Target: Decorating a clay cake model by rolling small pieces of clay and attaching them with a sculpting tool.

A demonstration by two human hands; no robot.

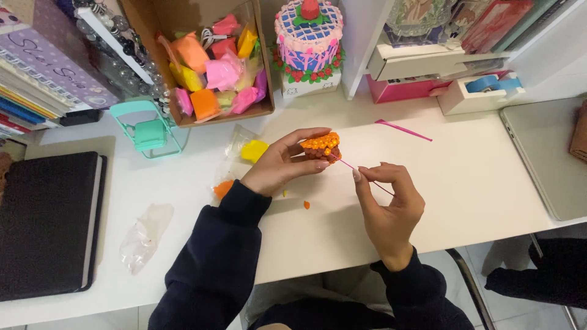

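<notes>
Clay model [322, 147], brown and studded with orange dots, sits raised above the white desk [465, 183], pinched in my left hand [281, 165], dotted face toward me. My right hand [386, 201] closes its fingertips on a thin pink stick [367, 178], tip touching the model. Bare desk lies rightward, up to a laptop [544, 159]; a box of coloured clay [214, 67] stands behind.

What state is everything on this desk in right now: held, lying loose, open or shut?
Clay piece: held up in left hand, orange dots on brown.
Pink tool: pinched in right hand, tip at the piece.
Second pink stick: lying loose.
Cardboard box: open, full of clay packets.
Black notebook: shut.
</notes>
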